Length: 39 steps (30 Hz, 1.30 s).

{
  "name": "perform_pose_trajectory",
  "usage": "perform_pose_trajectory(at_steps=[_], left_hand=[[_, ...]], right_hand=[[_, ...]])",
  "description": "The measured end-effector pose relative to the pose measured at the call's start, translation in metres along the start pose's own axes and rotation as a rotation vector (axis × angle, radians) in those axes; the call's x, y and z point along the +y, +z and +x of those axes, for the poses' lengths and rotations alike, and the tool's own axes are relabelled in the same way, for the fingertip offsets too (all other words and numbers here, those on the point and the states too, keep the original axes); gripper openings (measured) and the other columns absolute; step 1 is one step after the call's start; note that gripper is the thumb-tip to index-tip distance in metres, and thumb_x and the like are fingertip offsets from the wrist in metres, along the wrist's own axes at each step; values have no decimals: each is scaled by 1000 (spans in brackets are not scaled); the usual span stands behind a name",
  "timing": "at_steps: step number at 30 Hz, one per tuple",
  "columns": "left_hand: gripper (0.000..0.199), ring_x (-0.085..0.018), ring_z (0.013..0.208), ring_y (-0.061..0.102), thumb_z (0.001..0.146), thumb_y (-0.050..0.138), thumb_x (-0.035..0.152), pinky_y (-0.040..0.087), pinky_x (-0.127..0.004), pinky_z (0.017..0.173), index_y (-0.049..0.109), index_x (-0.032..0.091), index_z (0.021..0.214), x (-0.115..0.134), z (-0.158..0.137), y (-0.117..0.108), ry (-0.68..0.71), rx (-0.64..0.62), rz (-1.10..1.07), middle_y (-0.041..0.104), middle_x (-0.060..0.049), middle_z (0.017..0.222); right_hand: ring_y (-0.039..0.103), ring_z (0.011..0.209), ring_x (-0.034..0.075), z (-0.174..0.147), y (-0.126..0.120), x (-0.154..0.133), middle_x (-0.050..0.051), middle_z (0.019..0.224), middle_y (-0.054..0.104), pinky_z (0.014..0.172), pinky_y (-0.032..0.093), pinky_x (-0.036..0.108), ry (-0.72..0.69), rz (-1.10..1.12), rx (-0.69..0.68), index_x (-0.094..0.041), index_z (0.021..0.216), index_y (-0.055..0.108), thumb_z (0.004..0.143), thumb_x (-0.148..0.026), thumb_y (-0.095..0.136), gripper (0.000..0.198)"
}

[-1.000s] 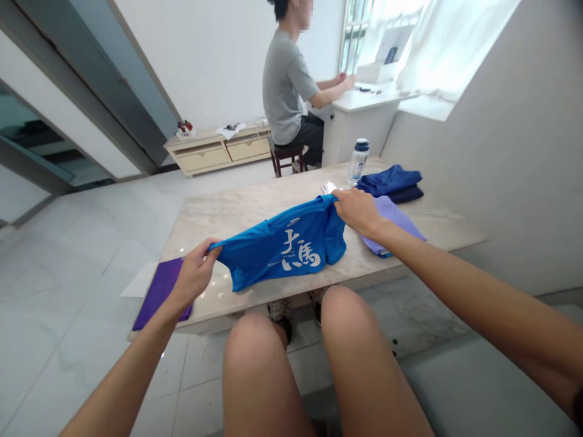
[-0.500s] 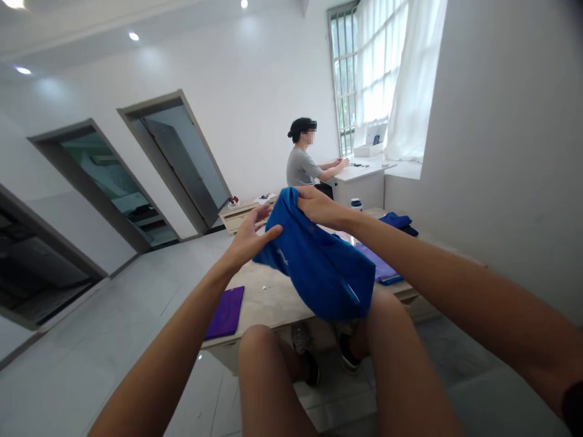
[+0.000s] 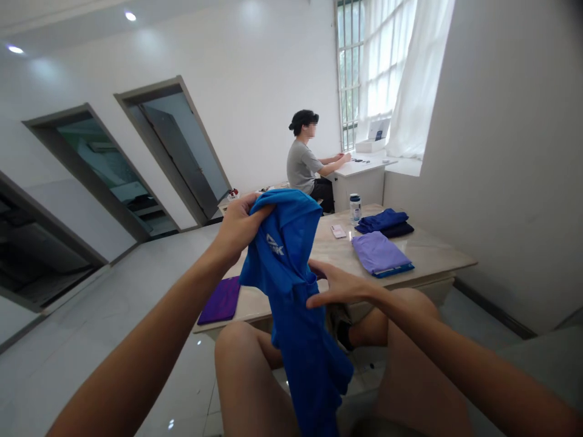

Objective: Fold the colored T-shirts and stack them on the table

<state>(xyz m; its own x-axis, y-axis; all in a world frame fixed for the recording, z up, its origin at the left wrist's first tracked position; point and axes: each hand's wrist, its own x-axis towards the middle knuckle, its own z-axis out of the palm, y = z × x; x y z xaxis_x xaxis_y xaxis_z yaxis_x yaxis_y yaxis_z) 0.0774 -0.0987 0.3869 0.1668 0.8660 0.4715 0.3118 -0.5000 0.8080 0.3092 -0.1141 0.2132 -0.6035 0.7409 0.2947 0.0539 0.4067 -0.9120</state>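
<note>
A blue shirt [image 3: 298,328] with a white logo hangs in front of me, its lower part reaching down between my knees. My left hand [image 3: 239,227] is closed on the shirt's upper left corner, thumb in front of the cloth. My right hand [image 3: 341,283] is at the shirt's right side, about halfway down, with thumb and fingers spread apart at the edge. Some of its fingertips are hidden behind the fabric.
On the low table [image 3: 437,258] lie a folded purple cloth [image 3: 221,300], a lilac folded garment [image 3: 379,252], dark blue folded clothes [image 3: 385,221] and a phone [image 3: 338,231]. A bottle [image 3: 355,208] stands there too. Beyond, a person [image 3: 303,164] sits at a white desk [image 3: 359,170].
My left hand has taken hold of the shirt's top corner. My right hand has let go of the top and moved down its right side. The shirt now hangs lower and longer.
</note>
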Motion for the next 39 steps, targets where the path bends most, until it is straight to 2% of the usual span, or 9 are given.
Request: perform_pose_trajectory(at_steps=[6, 11, 15, 20, 23, 27, 31, 36, 39], left_hand=[[31, -21, 79, 65, 89, 74, 49, 50, -29, 68, 75, 19, 99, -19, -7, -20, -9, 202, 30, 69, -1, 81], [27, -24, 86, 68, 92, 71, 45, 54, -31, 73, 75, 19, 100, -27, -24, -57, 18, 297, 99, 70, -3, 85], [34, -24, 87, 70, 89, 76, 48, 57, -31, 75, 77, 20, 108, -29, -43, -82, 16, 258, 154, 74, -3, 89], [46, -25, 86, 72, 70, 94, 52, 59, -31, 74, 84, 18, 100, -26, -61, -90, -76, -140, 274, 81, -6, 93], [47, -26, 76, 72, 66, 95, 61, 59, -32, 65, 84, 19, 84, -24, -66, -103, -171, -124, 257, 80, -6, 82], [46, -22, 59, 65, 60, 94, 63, 54, -31, 53, 80, 21, 68, -37, -76, -125, -288, -53, 302, 74, -3, 65], [38, -25, 66, 69, 66, 86, 58, 56, -31, 58, 84, 21, 74, -61, -85, -132, -243, -18, 353, 77, -5, 70], [40, -27, 81, 71, 78, 77, 60, 57, -31, 72, 85, 20, 82, -57, -68, -143, -13, 8, 525, 79, -6, 82], [39, -28, 84, 70, 74, 83, 64, 55, -31, 78, 83, 25, 78, -51, -57, -150, 17, -195, 652, 77, -4, 81]], right_hand=[[69, 118, 37, 8, 91, 15, 5, 124, 79, 109, 54, 55, -88, 13, 321, -35, 123, 77, 86, -62, 85, 47], [65, 81, 28, 27, 103, 22, 1, 82, 72, 75, 55, 40, -10, 192, 417, -28, 86, 74, 93, -72, 68, 45], [55, 74, 22, 32, 67, 14, 0, 71, 59, 70, 47, 35, -37, 89, 424, -25, 73, 61, 93, -77, 65, 56], [45, 71, 20, 58, -7, -34, -2, 70, 47, 68, 42, 34, -104, -197, 734, -28, 77, 50, 97, -82, 53, 58], [49, 76, 22, 64, -48, -76, 0, 73, 51, 72, 45, 34, -228, -381, 817, -28, 81, 51, 101, -82, 49, 58], [60, 82, 24, 38, -77, -99, 2, 79, 66, 74, 47, 33, -299, -546, 555, -25, 90, 68, 89, -81, 70, 56], [69, 79, 27, 13, -94, -81, 4, 78, 77, 78, 49, 36, -159, -795, 194, -23, 79, 80, 79, -49, 85, 26], [76, 97, 34, 20, -144, -101, 11, 99, 84, 96, 54, 46, -206, -971, 432, -20, 95, 90, 85, -24, 66, 26], [72, 109, 37, 21, -161, -119, 16, 112, 81, 102, 54, 50, -231, -1052, 657, -17, 112, 89, 89, -23, 63, 35]])
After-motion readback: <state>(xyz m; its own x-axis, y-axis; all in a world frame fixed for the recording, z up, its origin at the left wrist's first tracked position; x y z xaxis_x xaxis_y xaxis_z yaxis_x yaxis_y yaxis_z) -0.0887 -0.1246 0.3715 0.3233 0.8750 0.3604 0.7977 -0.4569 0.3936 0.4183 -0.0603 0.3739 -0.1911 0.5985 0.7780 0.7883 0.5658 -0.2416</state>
